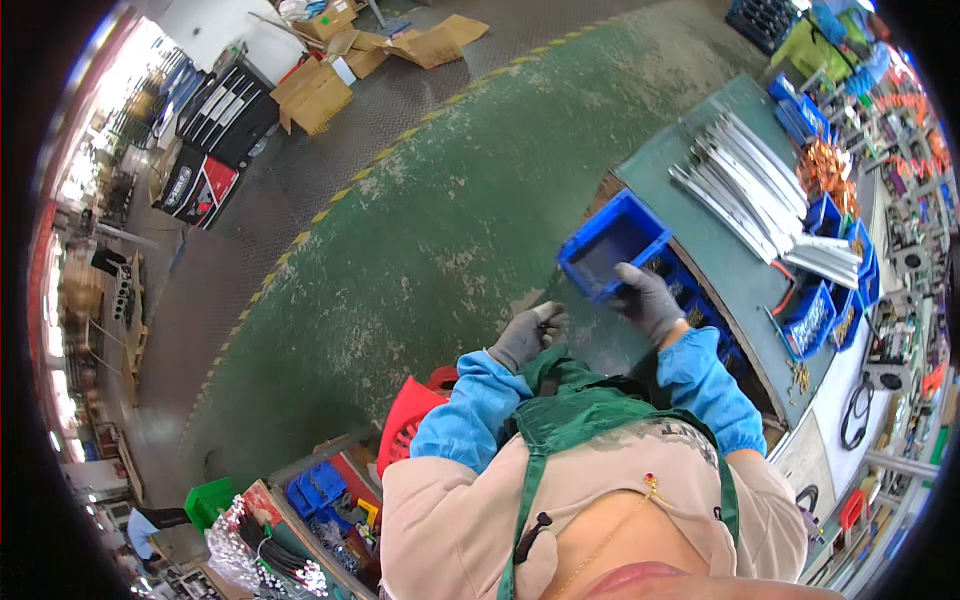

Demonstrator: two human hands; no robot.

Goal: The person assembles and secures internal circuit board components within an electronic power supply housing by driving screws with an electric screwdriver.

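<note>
My left hand (527,337), in a grey glove, is in front of my green apron (590,405). Its fingers are curled together, and whatever may be inside them is too small or hidden to make out. To the right, my right hand (652,305), also gloved in grey, grips the near edge of a blue plastic bin (640,217). Thumb and fingers are bent around the rim there. The bin is tilted at the left edge of the workbench, and its dark inside shows no clear contents. A gap separates my left hand from the bin.
On the green workbench (715,110) lie long silvery metal strips (740,185), copper-coloured parts (828,170) and blue bins of small parts (810,325). More blue bins (675,275) line its near side. A red stool (405,425) stands at my left; cardboard boxes (312,95) lie far off.
</note>
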